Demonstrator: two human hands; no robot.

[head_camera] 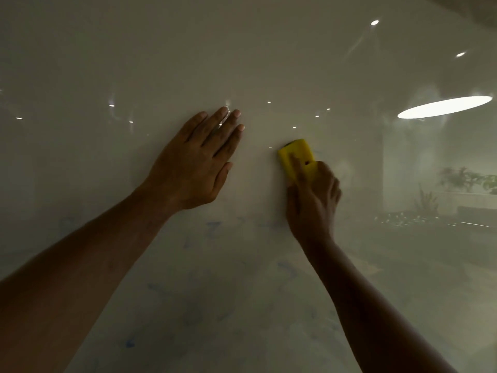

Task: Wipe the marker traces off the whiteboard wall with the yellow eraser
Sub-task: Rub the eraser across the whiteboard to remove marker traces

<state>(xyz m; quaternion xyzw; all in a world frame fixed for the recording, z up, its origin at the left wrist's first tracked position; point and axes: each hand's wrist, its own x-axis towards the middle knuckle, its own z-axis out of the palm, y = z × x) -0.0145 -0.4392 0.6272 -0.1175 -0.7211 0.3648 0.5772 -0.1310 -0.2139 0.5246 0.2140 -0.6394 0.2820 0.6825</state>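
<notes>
whiteboard wall (269,63): one yellow eraser (294,157) pressed to it in right hand (313,200) grip; one left hand (196,162) flat, fingers straight; several faint blue marker traces (212,227) below.
</notes>
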